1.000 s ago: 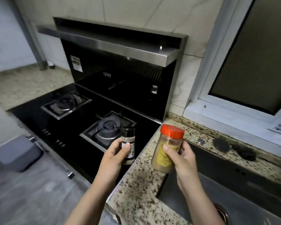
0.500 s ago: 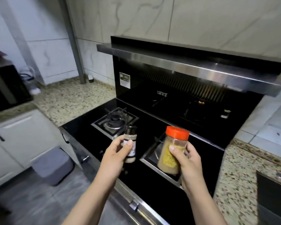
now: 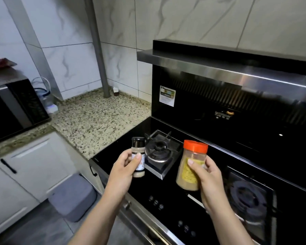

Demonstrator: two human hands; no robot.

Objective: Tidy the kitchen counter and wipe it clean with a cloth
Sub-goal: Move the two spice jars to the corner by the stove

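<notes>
A: Nearest to us, what do we have in our hands?

B: Our left hand (image 3: 125, 167) grips a small spice bottle (image 3: 138, 157) with a black cap, fingers curled round its label and the thumb across the front. It stands upright in the air, above the black stovetop (image 3: 219, 174).

A: And the other?

B: Our right hand (image 3: 208, 175) holds a larger jar (image 3: 191, 167) with an orange lid and a yellow label, filled with tan powder. The thumb presses on the label and the fingers wrap behind it. The jar tilts slightly, lid toward the right, and it too is held over the stovetop, between the two burners.

A: What lies just beyond the bottle?

B: The left burner (image 3: 159, 149), directly behind it. The right burner (image 3: 249, 197) sits off to our right, past the jar. Knobs line the front edge below our wrists.

A: And to our left?

B: A grey bin (image 3: 72, 197) on the floor beside white cabinets (image 3: 25, 170). Above them runs the speckled granite counter (image 3: 99, 121), beside the stove.

A: Farther back?

B: A microwave (image 3: 12, 106) at the counter's left end, a grey pipe (image 3: 97, 46) rising in the corner, and the steel range hood (image 3: 219, 68) over the stove against the marble-tiled wall.
</notes>
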